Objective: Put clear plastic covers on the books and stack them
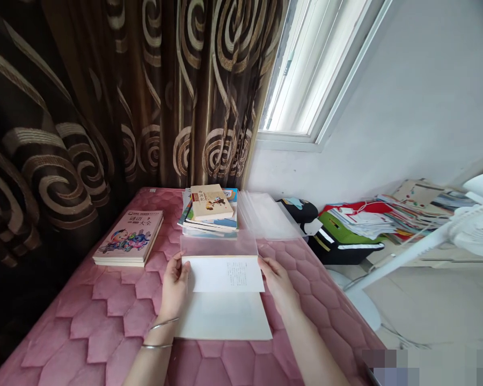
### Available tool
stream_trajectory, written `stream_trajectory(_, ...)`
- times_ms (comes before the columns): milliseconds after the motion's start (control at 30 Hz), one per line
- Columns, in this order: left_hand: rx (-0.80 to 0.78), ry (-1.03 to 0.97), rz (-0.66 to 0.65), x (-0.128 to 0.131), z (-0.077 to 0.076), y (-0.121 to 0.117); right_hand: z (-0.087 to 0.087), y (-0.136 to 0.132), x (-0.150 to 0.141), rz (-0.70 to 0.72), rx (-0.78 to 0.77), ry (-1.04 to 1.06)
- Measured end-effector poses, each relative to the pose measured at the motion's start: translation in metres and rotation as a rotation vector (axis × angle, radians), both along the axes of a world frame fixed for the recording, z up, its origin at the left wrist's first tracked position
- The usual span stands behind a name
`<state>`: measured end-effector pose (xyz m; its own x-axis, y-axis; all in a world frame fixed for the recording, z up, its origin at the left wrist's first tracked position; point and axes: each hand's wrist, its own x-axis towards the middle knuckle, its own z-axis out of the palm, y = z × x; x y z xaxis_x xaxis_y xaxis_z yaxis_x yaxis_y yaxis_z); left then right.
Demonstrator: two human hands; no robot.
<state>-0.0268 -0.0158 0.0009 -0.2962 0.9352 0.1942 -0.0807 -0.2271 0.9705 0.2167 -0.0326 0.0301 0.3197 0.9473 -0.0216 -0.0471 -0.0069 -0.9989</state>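
Note:
An open book [221,316] lies on the pink quilted mattress in front of me, its lower side pale and almost blank. Its upper leaf [213,276] carries a small block of printed text. My left hand [176,281] pinches the upper left corner of the book, thumb on top. At the opposite upper corner, my right hand [277,279] grips the edge between thumb and fingers. A clear plastic book cover [221,245] stretches out beyond the book's top edge, between both hands. Whether the fingers also hold the plastic, I cannot tell.
Left on the mattress [92,311] sits a small stack of pink-covered books [129,236]. Behind the plastic is a pile of books [211,206], beside more clear covers [271,214]. A white fan [410,257] and a black-and-green box [342,236] with papers stand at right.

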Motion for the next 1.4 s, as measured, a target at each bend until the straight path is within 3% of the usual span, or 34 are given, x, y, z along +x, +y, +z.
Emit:
stream_trajectory(433, 0.002, 0.076, -0.012, 0.002, 0.004, -0.005, -0.018, 0.004, 0.002, -0.003, 0.011, 0.087)
stream_trajectory(833, 0.011, 0.053, 0.004, 0.002, 0.003, -0.004, -0.025, 0.002, -0.001, -0.059, 0.066, -0.024)
stream_trajectory(1133, 0.007, 0.034, 0.019, 0.0, -0.002, 0.0, -0.023, -0.006, 0.002, 0.103, 0.049, -0.066)
stream_trajectory(1400, -0.005, -0.048, -0.047, 0.001, 0.001, -0.003, -0.026, -0.004, -0.003, 0.062, 0.058, -0.059)
